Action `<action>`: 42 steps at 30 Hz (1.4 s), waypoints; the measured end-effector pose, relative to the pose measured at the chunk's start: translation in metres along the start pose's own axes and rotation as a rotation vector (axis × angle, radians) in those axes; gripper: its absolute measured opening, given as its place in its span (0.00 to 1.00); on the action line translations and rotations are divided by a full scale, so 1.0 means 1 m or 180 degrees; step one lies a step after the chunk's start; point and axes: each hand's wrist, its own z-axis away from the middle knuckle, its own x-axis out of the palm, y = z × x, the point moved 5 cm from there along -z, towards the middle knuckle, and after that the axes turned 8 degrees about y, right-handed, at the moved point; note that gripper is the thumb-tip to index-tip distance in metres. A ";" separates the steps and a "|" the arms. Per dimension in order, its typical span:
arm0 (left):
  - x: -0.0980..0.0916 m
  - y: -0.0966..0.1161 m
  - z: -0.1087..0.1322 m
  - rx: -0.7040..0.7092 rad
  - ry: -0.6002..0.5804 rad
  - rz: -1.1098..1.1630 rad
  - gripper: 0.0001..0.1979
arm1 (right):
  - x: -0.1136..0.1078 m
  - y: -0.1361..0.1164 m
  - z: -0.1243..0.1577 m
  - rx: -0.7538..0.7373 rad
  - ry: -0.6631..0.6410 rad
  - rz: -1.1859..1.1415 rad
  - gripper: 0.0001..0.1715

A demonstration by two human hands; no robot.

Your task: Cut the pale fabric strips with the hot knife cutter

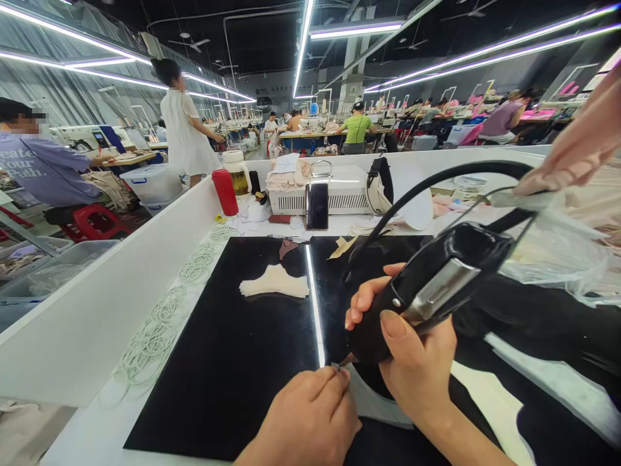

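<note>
My right hand is wrapped round a black corded hand tool with a silver lever, its narrow tip pointing down and left. My left hand is closed at that tip, with fingertips pinched together over the black board. A greyish, partly see-through piece lies just right of my left hand; whether my fingers grip its edge is hidden. Farther off on the board sits a cream shaped fabric stack. Another cream piece lies beyond my right wrist.
Pale elastic loops line the left side, inside a white partition. Behind the board stand a phone, a white vented machine, a red cup and a jar. A black hose arches over the right. People work beyond.
</note>
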 end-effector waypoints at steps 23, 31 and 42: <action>-0.010 -0.002 -0.004 -0.0037 -0.0179 0.0128 0.16 | -0.036 -0.028 -0.005 -0.0004 0.0094 0.0262 0.22; -0.010 -0.002 -0.001 0.0008 -0.0455 0.0135 0.17 | -0.063 -0.045 0.006 -0.0125 0.0111 0.0536 0.21; -0.009 -0.003 -0.003 0.0101 -0.0503 0.0082 0.19 | -0.065 -0.045 0.009 -0.0225 0.0086 0.0555 0.21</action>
